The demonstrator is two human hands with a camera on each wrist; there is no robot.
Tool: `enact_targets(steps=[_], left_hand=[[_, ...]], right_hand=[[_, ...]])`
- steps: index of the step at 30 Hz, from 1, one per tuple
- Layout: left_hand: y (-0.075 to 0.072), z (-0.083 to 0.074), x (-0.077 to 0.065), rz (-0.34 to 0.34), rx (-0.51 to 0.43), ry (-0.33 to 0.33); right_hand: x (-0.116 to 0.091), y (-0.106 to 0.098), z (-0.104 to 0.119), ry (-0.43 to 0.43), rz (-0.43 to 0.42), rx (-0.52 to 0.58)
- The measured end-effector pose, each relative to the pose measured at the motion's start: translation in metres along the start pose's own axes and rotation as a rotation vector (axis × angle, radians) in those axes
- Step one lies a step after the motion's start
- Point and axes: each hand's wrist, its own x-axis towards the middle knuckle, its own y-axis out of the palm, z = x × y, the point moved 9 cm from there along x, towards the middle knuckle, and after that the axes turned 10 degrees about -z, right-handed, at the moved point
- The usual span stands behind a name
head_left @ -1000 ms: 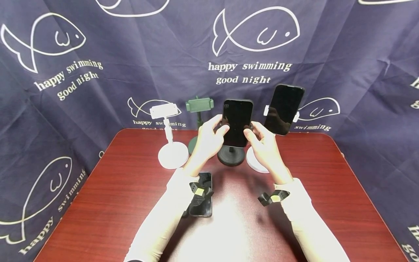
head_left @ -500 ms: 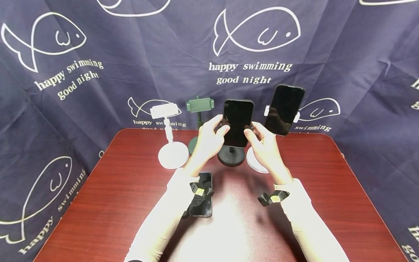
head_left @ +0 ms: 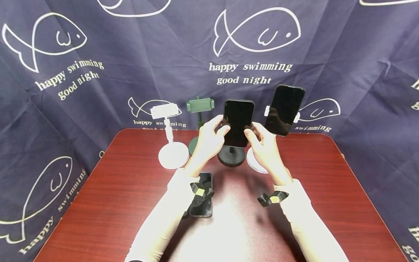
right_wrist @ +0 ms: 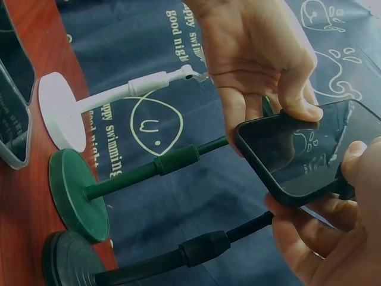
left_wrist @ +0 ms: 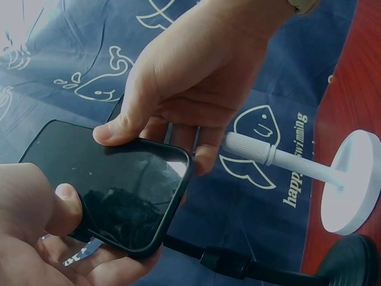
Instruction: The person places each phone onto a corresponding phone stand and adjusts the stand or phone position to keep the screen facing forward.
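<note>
Black phone [head_left: 238, 123] is upright in front of the black stand [head_left: 231, 157], above its round base, screen dark and facing the person. Left hand [head_left: 209, 141] pinches its left long edge, thumb at the front, other fingers behind. Right hand [head_left: 266, 146] pinches the right long edge the same way. Dark clip ends show by both thumbs; can't tell whether the phone is fully seated in the clip.

Right of it: a second phone [head_left: 284, 110], tilted, sits in the white clip of a stand; a white base [head_left: 256, 162] shows below, partly behind the right hand. Left of it: green stand [head_left: 200, 105], partly behind the left hand, then a white stand [head_left: 173, 155] farther left. Both clips carry nothing.

Third phone [head_left: 202, 209] lies flat on the red-brown surface [head_left: 131, 196], partly under the left forearm; a dark thing beside it is mostly hidden. Both wrists wear small black devices with yellow squares. Behind everything: blue cloth [head_left: 183, 54] with white fish outlines and "happy swimming good night".
</note>
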Motion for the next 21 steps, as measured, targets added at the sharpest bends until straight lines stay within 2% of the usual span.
enact_targets(steps=[3, 10, 21], left_hand=[[0.0002, 0.0001, 0.0, -0.002, 0.003, 0.003], [0.0, -0.0009, -0.0007, -0.007, 0.007, 0.005], [0.0012, -0.0019, -0.0006, -0.012, 0.003, -0.003]], right_hand=[[0.0001, 0.0, -0.0002, -0.019, -0.008, -0.015], [-0.0008, 0.0004, 0.0045, -0.124, -0.035, -0.096], [-0.0009, -0.0007, 0.0091, -0.189, -0.07, -0.159]])
